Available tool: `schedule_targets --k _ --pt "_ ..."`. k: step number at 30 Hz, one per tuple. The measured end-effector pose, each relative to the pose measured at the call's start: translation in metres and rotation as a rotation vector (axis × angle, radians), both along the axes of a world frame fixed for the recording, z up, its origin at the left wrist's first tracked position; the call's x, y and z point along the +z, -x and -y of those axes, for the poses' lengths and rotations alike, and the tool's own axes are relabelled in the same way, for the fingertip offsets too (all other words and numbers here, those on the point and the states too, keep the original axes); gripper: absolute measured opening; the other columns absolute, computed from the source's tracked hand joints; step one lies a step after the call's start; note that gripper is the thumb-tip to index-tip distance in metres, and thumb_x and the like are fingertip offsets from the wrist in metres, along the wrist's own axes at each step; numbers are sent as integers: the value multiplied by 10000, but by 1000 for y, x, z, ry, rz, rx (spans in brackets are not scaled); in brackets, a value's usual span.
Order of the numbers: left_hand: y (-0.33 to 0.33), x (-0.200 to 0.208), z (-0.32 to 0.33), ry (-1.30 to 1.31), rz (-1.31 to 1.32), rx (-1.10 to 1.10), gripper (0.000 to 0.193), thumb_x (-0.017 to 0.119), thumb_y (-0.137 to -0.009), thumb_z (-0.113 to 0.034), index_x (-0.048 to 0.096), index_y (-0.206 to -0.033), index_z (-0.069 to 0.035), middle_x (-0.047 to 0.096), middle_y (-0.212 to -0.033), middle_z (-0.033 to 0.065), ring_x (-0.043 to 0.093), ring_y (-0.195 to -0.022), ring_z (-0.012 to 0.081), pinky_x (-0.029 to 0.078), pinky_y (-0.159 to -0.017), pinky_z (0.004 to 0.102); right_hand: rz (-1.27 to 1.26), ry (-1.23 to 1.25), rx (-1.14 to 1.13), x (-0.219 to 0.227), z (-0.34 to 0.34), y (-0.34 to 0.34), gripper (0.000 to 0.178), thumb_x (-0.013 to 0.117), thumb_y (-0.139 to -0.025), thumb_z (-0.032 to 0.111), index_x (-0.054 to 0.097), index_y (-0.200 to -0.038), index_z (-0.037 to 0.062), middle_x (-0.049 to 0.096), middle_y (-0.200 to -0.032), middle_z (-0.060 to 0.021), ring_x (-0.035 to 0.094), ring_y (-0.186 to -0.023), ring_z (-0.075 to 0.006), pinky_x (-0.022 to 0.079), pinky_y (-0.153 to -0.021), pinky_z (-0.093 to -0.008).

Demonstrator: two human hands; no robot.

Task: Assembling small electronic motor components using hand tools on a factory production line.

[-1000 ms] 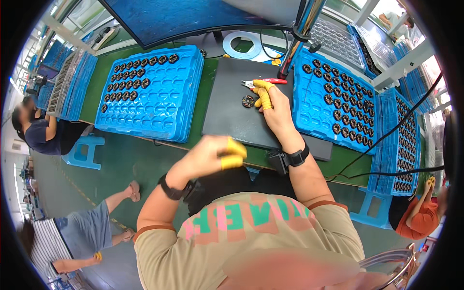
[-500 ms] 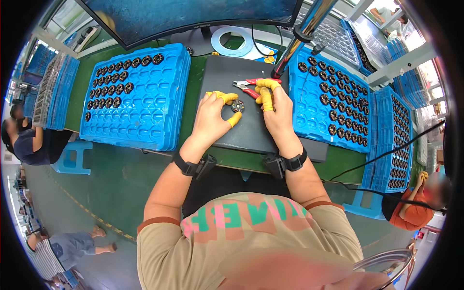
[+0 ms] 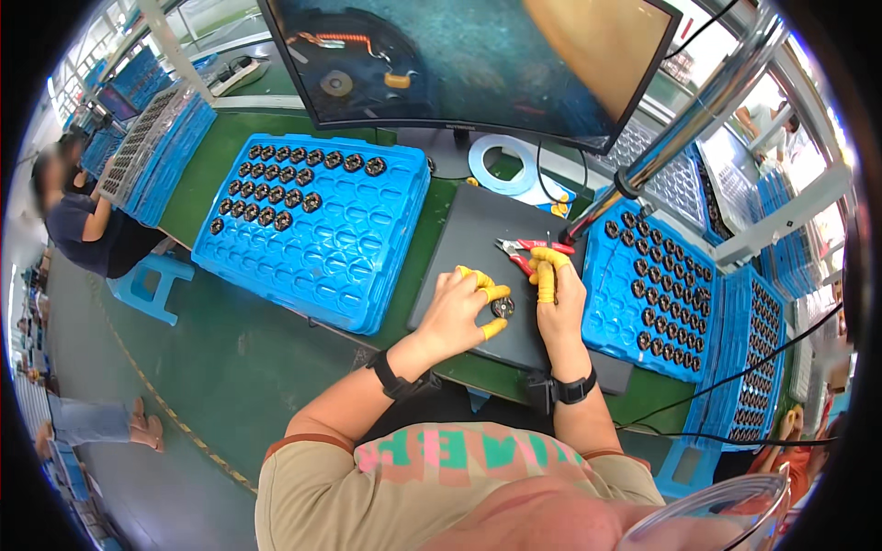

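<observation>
My left hand (image 3: 452,312) wears yellow finger cots and closes thumb and finger around the edge of a small round black component (image 3: 503,308), over a dark grey mat (image 3: 469,241). My right hand (image 3: 559,294), also in yellow finger cots, is a little to its right with the fingers bent together; what they hold, if anything, I cannot make out. Just beyond the right fingertips lie red-handled cutters (image 3: 520,259), jaws pointing left, on the mat.
A blue tray (image 3: 340,266), partly filled with round components, stands at left; another blue tray (image 3: 606,317) stands at right, with stacked trays (image 3: 726,367) past it. A monitor (image 3: 478,73), a metal pole (image 3: 680,119) and a white ring (image 3: 478,161) stand behind the mat. Cables cross at right.
The view has tilted up and turned, so the bench sits lower and further right. The monitor now shows a magnified close-up with a copper coil. Both hands stay over the mat.
</observation>
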State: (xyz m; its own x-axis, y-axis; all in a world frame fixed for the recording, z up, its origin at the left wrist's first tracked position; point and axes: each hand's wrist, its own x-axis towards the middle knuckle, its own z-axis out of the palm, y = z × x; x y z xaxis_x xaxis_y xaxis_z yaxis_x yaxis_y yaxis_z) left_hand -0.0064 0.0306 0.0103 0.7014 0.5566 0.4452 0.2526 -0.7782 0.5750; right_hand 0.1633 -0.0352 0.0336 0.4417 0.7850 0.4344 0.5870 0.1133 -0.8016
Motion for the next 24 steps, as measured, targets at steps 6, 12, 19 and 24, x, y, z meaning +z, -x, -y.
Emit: schedule_targets --k 6,12,19,24 --pt "-12 -4 -2 12 11 -3 450 795 -689 -218 671 -1113 -131 569 -1007 58 495 -1036 283 349 -889 417 -2 -4 5 -1 -1 -1 171 522 -989 84 619 -1103 1 658 -914 -86 629 -757 -138 499 -674 -262" --pt "-12 -6 1 23 54 -32 405 784 -699 -184 665 -1084 -139 578 -1034 62 493 -1061 290 334 -917 426 -47 -19 6 3 1 0 150 537 -963 36 621 -1076 -13 668 -934 -137 679 -810 -211 531 -681 -297" --pt "-11 -1 0 50 24 -1 558 790 -704 -206 602 -1224 -130 600 -1002 50 521 -1007 263 328 -897 403 -153 16 9 3 -1 0 245 547 -962 40 550 -1204 -2 690 -923 -126 660 -768 -161 520 -675 -271" --pt "-13 -4 -1 110 4 -16 646 769 -730 -226 519 -1314 -110 620 -1005 55 519 -1007 260 324 -919 390 -300 -50 44 -1 -1 -1 314 592 -952 58 471 -1234 -9 665 -983 -120 649 -850 -136 525 -730 -240"
